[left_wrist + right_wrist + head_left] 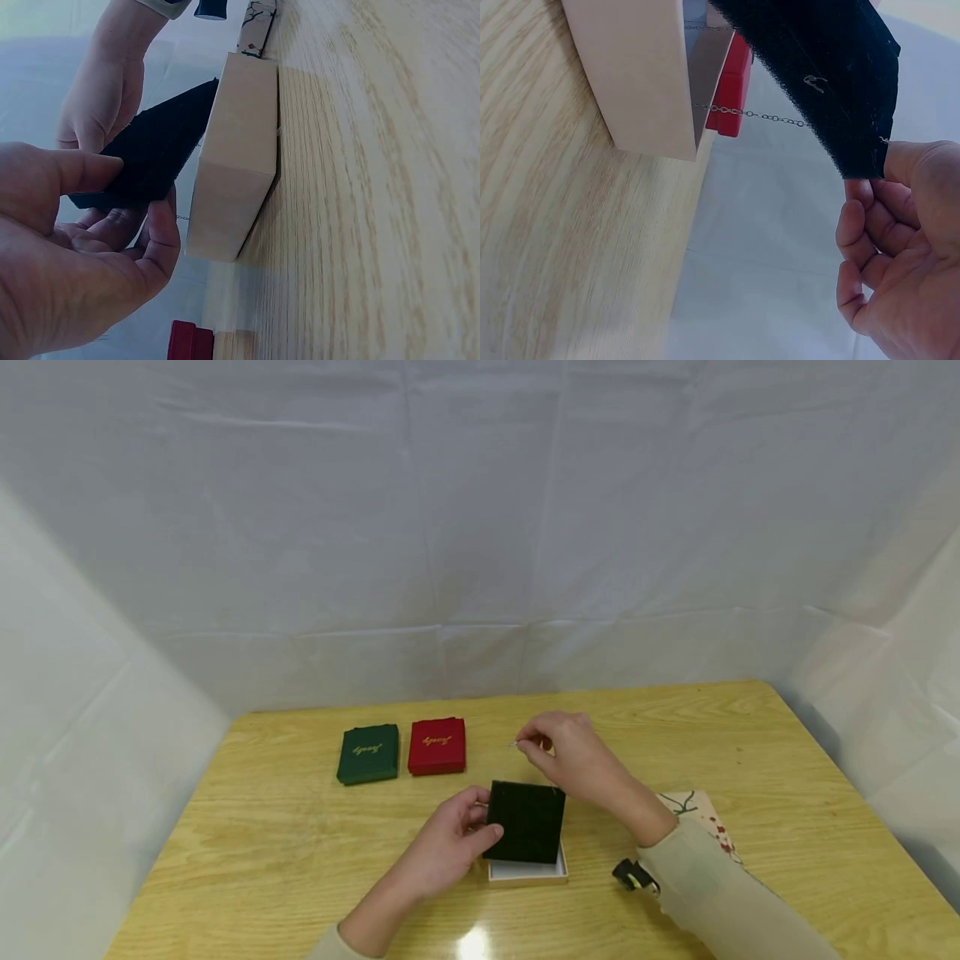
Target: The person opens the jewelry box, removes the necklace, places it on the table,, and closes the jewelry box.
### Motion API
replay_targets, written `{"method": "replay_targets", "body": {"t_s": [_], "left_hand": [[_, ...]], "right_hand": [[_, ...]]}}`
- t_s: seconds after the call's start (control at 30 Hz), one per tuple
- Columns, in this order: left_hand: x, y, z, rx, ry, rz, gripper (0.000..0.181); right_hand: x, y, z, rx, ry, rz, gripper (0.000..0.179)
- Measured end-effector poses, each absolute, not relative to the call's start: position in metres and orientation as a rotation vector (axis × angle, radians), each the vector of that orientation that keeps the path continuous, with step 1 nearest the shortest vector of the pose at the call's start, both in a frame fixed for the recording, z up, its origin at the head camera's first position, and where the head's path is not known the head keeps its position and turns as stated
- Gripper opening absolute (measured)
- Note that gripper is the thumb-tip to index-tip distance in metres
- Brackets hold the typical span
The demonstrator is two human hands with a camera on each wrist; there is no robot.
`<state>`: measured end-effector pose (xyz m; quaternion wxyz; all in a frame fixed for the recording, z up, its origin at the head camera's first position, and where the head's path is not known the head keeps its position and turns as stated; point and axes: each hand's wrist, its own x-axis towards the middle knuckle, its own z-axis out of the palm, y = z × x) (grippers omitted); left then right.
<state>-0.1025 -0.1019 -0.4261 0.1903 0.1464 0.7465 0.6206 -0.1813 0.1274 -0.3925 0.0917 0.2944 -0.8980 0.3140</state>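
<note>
The left hand point(450, 843) pinches the edge of a black pad point(526, 821) between thumb and fingers, holding it tilted over an open white box point(527, 872) on the wooden worktop point(300, 860). The right hand point(566, 756), raised just behind the pad, has its grip pressed together on a thin chain point(750, 114) that runs from the pad. A green box point(367, 753) and a red box point(437, 746) lie side by side farther back.
</note>
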Motion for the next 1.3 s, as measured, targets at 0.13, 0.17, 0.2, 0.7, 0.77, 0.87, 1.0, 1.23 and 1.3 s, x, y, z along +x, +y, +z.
{"method": "replay_targets", "body": {"t_s": [0.13, 0.17, 0.2, 0.7, 0.77, 0.87, 1.0, 1.23, 1.3], "left_hand": [[-0.103, -0.102, -0.426, 0.406, 2.095, 1.751, 0.028], [-0.103, -0.102, -0.426, 0.403, 2.096, 1.751, 0.028], [-0.103, -0.102, -0.426, 0.401, 2.096, 1.750, 0.028], [-0.103, -0.102, -0.424, 0.397, 2.134, 1.729, 0.027], [-0.103, -0.102, -0.424, 0.397, 2.137, 1.730, 0.027], [-0.103, -0.103, -0.424, 0.392, 2.140, 1.729, 0.027], [-0.103, -0.104, -0.425, 0.389, 2.158, 1.719, 0.028], [-0.101, -0.104, -0.424, 0.343, 2.220, 1.671, 0.037], [-0.100, -0.104, -0.424, 0.322, 2.225, 1.670, 0.040]], "right_hand": [[-0.182, 0.129, -0.394, 0.860, -2.676, 0.939, 0.005], [-0.182, 0.129, -0.394, 0.859, -2.678, 0.940, 0.004], [-0.182, 0.129, -0.395, 0.857, -2.680, 0.940, 0.004], [-0.184, 0.134, -0.398, 0.783, -2.726, 0.945, 0.005], [-0.184, 0.135, -0.398, 0.774, -2.730, 0.954, 0.006], [-0.184, 0.138, -0.398, 0.768, -2.728, 0.958, 0.006], [-0.182, 0.140, -0.396, 0.748, -2.734, 0.969, 0.005], [-0.184, 0.146, -0.397, 0.752, -2.716, 0.964, 0.006], [-0.185, 0.148, -0.397, 0.747, -2.707, 0.969, 0.006]]}}
